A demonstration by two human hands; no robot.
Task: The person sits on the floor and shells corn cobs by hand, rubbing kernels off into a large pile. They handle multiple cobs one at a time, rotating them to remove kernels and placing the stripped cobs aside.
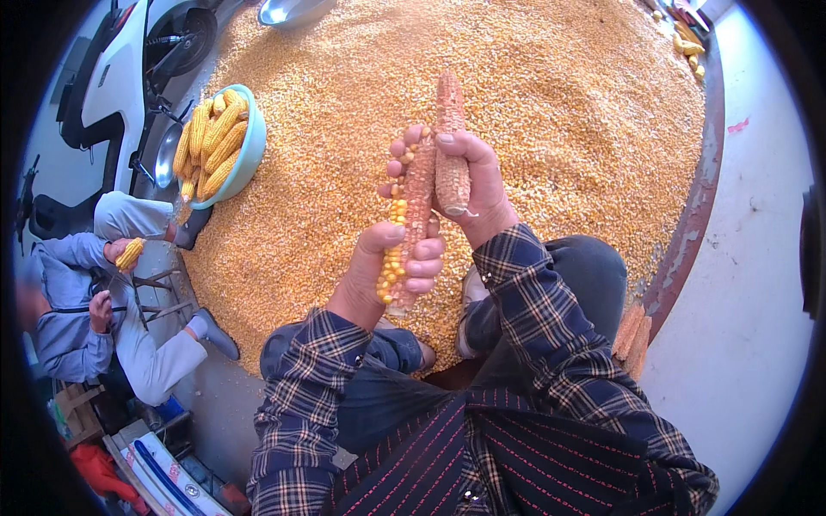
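Observation:
My left hand (379, 262) is closed around a partly shelled corn cob (419, 185), which stands nearly upright in front of me. Yellow kernels (393, 267) cling along its left side, while the rest of it is bare and reddish. A bare corn cob (449, 103) is gripped in my right hand (482, 176), its thumb across the cob's middle. The two cobs lie side by side, touching or almost so. Beneath both hands spreads a wide heap of loose corn kernels (559, 129).
A pale green basin (250, 150) full of yellow cobs stands at the left. Beside it sits another person (77, 301) holding a cob. Bare cobs (632, 340) lie by my right knee, next to the white wall (748, 215). A metal bowl (292, 10) rests at the far edge.

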